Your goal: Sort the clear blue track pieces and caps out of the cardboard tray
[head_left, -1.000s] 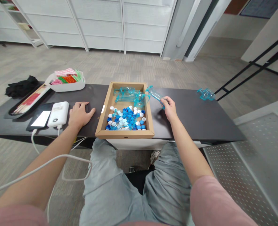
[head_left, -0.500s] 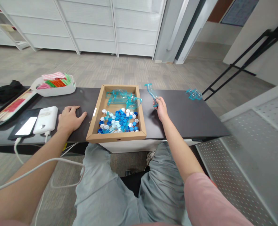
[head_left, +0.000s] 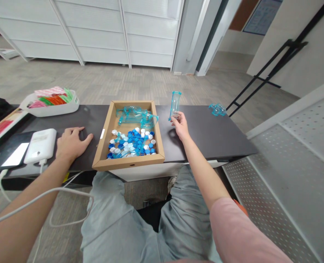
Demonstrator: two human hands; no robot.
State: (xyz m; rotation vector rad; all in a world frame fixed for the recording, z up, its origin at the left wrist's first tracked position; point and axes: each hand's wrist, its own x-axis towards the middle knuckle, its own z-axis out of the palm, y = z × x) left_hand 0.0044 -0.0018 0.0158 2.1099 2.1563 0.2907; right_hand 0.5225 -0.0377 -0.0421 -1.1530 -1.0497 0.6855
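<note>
My right hand is closed on the lower end of a clear plastic piece with blue edges, held upright above the table. To its left stands a cardboard tray. Similar clear blue-edged pieces lie at the tray's far end. Small hexagonal blocks in blue, white and pale blue are scattered in its near half. My left hand rests on the table left of the tray, fingers stretched out and holding nothing.
More blue-edged clear parts sit at the table's far right. A white power bank with a cable lies on a dark tablet left of my left hand. Behind it is a white basket of colourful items. A black metal stand rises beyond the right end.
The clear piece in my right hand has turned from leaning left to nearly upright, with its broad face showing. The whole view has shifted slightly; my left hand stays on the table.
</note>
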